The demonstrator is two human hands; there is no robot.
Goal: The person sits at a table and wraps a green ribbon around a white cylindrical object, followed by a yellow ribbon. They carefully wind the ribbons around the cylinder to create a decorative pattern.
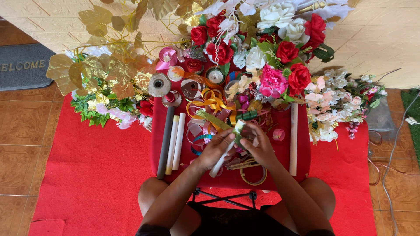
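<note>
Head view: both hands meet over the small red-cloth table (302, 168), pinching a narrow green ribbon strip (238, 128) that points to 11 o'clock. The left hand (217, 147) is closed on its lower part and on white scissors (221, 161); the right hand (259, 146) is closed on it from 3 o'clock.

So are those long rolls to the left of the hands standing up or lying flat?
Lying flat. The grey roll and two pale rolls lie side by side on the red table, left of the left hand.

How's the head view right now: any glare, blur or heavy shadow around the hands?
Head view: bright, even daylight, no glare; soft shadows fall under the small red table. The left hand and right hand look slightly soft, the green ribbon roll between them too. Edges bend a little from the wide lens.
</note>
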